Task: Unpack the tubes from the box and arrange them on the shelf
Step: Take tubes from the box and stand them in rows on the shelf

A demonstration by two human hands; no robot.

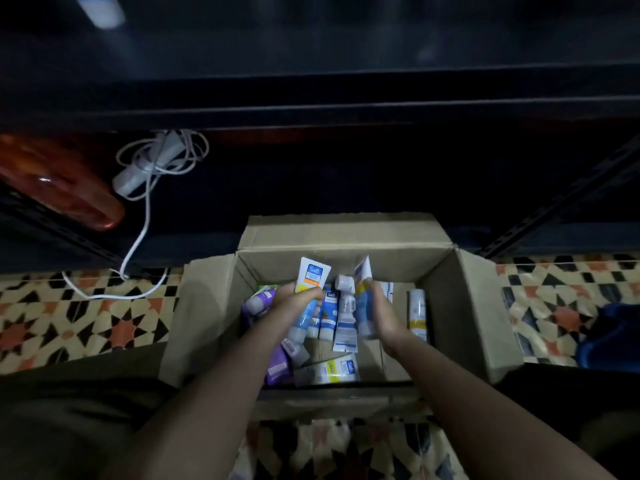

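**Both hands closed on tubes above the open box**

The left hand [296, 301] is seen curled tightly around a white tube with a blue label [310, 280], the flat crimped end raised and the cap end pointing down into the box. The right hand [382, 315] is folded around a white and blue tube [362, 306], held upright with its crimped end uppermost; the fingers are largely hidden behind the tube, so only the back of the hand and the thumb side are shown. A small white cap [344, 283] is seen between the two held tubes, touching or just beside the right one; which tube it belongs to cannot be told.

The cardboard box [460, 306] is set on a patterned floor covering [86, 323] of star-shaped tiles, its matte brown flaps folded outward. Inside, smooth plastic tubes are piled loosely: purple tubes [258, 304] at the left wall, a white tube with a yellow band [337, 370] lying flat near the front, and a slim white cylinder [418, 311] standing by the right wall.

Beyond the box, a dark metal shelf [311, 105] is seen, with a coiled white cable [156, 161] and a glossy orange object [59, 181] beneath its edge.
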